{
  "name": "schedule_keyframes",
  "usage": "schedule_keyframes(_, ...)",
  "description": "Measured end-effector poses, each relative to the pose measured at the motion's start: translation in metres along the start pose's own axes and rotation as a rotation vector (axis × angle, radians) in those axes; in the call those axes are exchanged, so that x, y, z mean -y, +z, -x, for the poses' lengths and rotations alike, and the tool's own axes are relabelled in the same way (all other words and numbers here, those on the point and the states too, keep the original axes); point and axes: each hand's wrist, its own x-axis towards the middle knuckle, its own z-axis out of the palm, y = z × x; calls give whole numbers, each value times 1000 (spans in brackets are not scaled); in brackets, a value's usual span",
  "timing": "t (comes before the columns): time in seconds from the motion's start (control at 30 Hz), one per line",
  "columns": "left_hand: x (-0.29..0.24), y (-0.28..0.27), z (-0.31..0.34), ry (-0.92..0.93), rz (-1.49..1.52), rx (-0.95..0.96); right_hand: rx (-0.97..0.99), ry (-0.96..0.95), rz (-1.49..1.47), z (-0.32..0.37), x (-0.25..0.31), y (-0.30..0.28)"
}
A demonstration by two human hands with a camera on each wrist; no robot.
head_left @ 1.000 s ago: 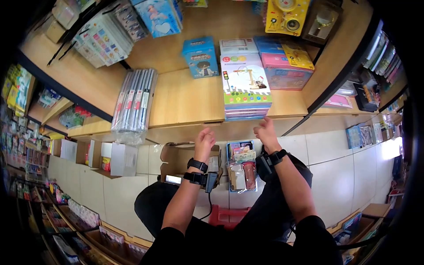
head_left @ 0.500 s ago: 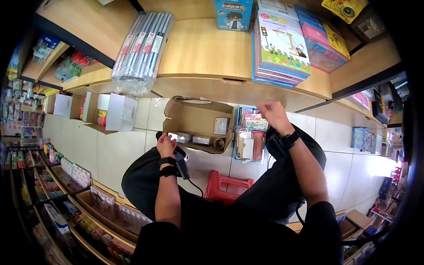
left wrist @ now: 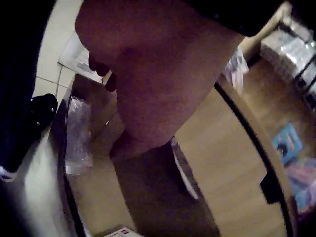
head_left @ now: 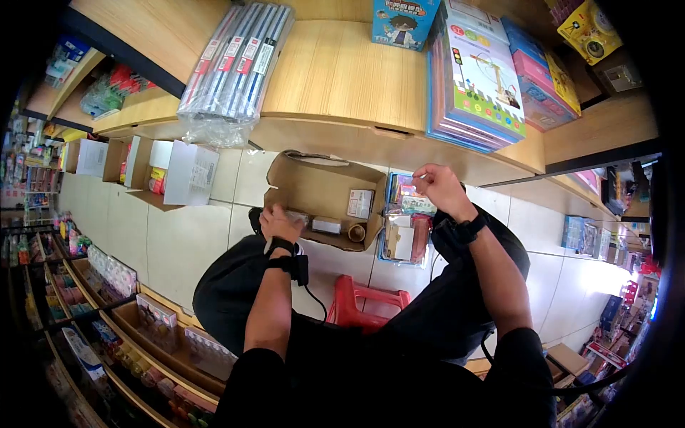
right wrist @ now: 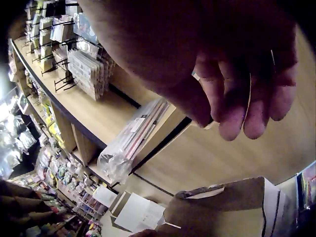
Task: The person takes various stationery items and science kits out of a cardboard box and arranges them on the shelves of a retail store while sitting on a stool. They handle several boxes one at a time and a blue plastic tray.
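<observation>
Left hand [head_left: 281, 224] at carton [head_left: 314, 187]'s left end, can't tell if fingers grip anything; right hand [head_left: 444, 191] loosely bent, empty. Best steady carton, reach from above.

The head camera looked forward and down, the cardboard box [head_left: 310, 184] mid-frame. The left wrist camera looked closely into the same box, the left hand [left wrist: 153, 79] filling upper centre. The right wrist camera faced the shelf [right wrist: 94, 118], the box at bottom edge.
</observation>
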Motion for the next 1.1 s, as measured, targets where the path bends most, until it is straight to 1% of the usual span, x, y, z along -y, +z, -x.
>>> schedule_keyframes(0.03,-3,-2,-5,7,-1,-7,11,-24,40,-1,2,0)
schedule_keyframes(0.1,-10,-2,-8,22,-364,161,19,-29,29,3,7,0)
schedule_keyframes(0.13,-14,-4,-12,35,-364,156,38,-31,20,6,11,-1)
schedule_keyframes(0.2,-18,-7,-17,-20,-494,348,31,-12,29,8,14,-1)
schedule_keyframes(0.27,-21,1,-23,-12,-541,316,71,32,1,8,16,-2)
schedule_keyframes(0.33,-18,10,-29,-4,-608,409,59,23,9,4,8,-1)
schedule_keyframes(0.4,-11,21,-31,21,-622,377,37,-26,-7,0,1,1)
schedule_keyframes(0.47,-10,24,-30,-65,-600,401,37,-10,2,0,4,0)
schedule_keyframes(0.53,-13,24,-31,-66,-625,361,10,-38,7,0,6,1)
schedule_keyframes(0.6,-15,21,-30,-103,-459,319,4,-29,45,2,9,-1)
schedule_keyframes(0.63,-16,21,-28,-92,-458,261,5,-26,48,2,10,-1)
schedule_keyframes(0.7,-19,12,-25,-82,-436,258,3,-31,71,3,13,-1)
schedule_keyframes(0.77,-25,-8,-15,-39,-403,241,6,-44,59,2,15,-2)
schedule_keyframes(0.8,-29,-21,-10,-52,-415,240,13,-52,50,2,16,0)
schedule_keyframes(0.87,-35,-49,6,62,-250,134,-15,-92,86,0,22,0)
schedule_keyframes(0.93,-38,-83,25,238,5,32,15,-65,36,-4,20,2)
schedule_keyframes(0.97,-52,-110,43,333,107,-58,16,-74,24,-4,24,3)
schedule_keyframes(1.0,-59,-124,55,401,248,-136,31,-70,29,-3,28,1)
schedule_keyframes(1.07,-71,-145,77,478,534,-192,40,-72,31,-3,31,2)
schedule_keyframes(1.1,-76,-143,85,474,706,-181,146,-55,-167,-4,31,5)
